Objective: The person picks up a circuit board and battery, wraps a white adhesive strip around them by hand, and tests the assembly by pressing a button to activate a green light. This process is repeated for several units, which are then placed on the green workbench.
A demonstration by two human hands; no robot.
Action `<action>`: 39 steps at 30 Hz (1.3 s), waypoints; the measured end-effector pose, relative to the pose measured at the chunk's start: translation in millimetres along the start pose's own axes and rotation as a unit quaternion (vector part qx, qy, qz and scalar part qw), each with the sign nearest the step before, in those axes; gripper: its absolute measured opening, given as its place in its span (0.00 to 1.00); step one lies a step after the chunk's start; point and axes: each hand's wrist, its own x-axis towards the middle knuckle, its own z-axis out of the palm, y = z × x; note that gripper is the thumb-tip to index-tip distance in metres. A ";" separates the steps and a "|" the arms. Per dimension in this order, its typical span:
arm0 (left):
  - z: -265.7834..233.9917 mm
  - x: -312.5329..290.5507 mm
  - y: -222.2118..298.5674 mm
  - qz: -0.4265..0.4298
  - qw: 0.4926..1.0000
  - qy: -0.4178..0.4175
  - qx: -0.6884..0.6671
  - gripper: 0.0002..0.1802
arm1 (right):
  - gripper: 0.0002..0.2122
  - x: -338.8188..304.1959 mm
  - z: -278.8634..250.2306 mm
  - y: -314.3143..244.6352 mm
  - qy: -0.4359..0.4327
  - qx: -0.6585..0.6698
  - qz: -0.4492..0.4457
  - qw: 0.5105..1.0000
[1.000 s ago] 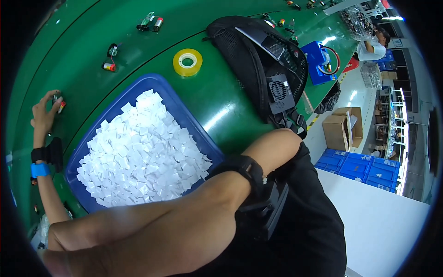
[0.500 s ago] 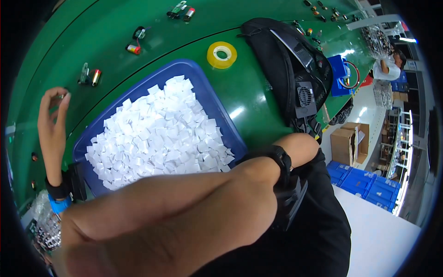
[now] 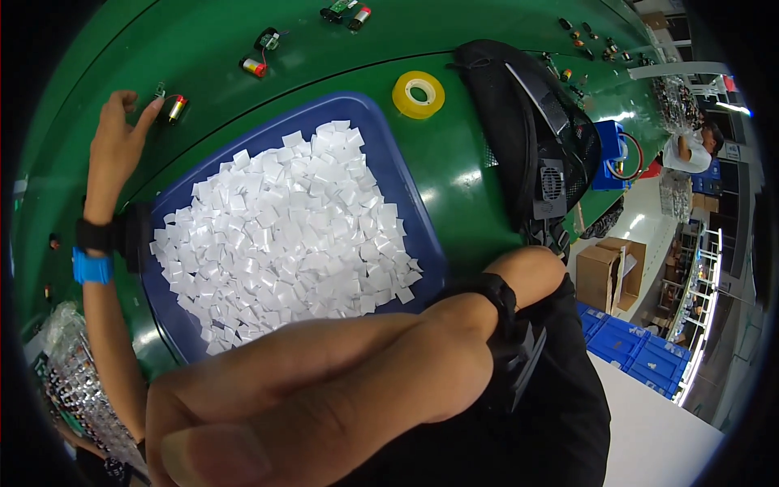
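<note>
My left hand [image 3: 118, 150], with a blue band and a black strap at its wrist, reaches over the green table at the left. Its thumb and fingers are apart, and the thumb tip lies right by a small circuit board [image 3: 161, 92] wired to a red-and-white cylindrical battery [image 3: 176, 110]. Very large and close to the camera, my right hand [image 3: 324, 398] is closed, thumb pressed to the fingers; anything it pinches is hidden. Beyond it, a dark blue tray [image 3: 415, 195] holds a heap of small white square pieces [image 3: 284, 235].
A roll of yellow tape [image 3: 418, 95] and a black backpack [image 3: 503, 122] lie right of the tray. More board-and-battery sets [image 3: 254, 66] are spread along the far side. Bubble-wrapped parts [image 3: 81, 365] sit lower left. A person [image 3: 690, 152] is far right, near blue crates [image 3: 621, 337].
The view has shifted, so the table things sit farther right in it. My left hand has moved up to the nearest circuit board. My right hand's closed fingertips show more now.
</note>
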 end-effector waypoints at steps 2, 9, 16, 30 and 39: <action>19.4 17.1 -16.1 -0.058 0.986 -0.104 -0.119 0.31 | 0.23 -1.2 -4.1 -1.3 0.008 -0.004 -0.007 1.000; 32.2 22.2 -46.5 -0.049 0.930 -0.187 -0.312 0.16 | 0.23 3.2 -10.6 -8.0 -0.022 -0.041 -0.001 0.999; -24.2 -21.4 29.1 -0.065 0.914 -0.158 -0.369 0.14 | 0.24 1.2 -17.1 -9.3 -0.007 -0.078 -0.016 0.997; -75.0 -149.8 101.6 0.006 0.888 0.033 -0.459 0.11 | 0.15 6.3 -24.7 -10.3 -0.002 -0.237 -0.031 0.971; -77.7 -174.7 120.1 0.003 0.919 0.044 -0.392 0.20 | 0.18 13.1 -65.4 -13.4 0.039 -0.920 -0.167 0.351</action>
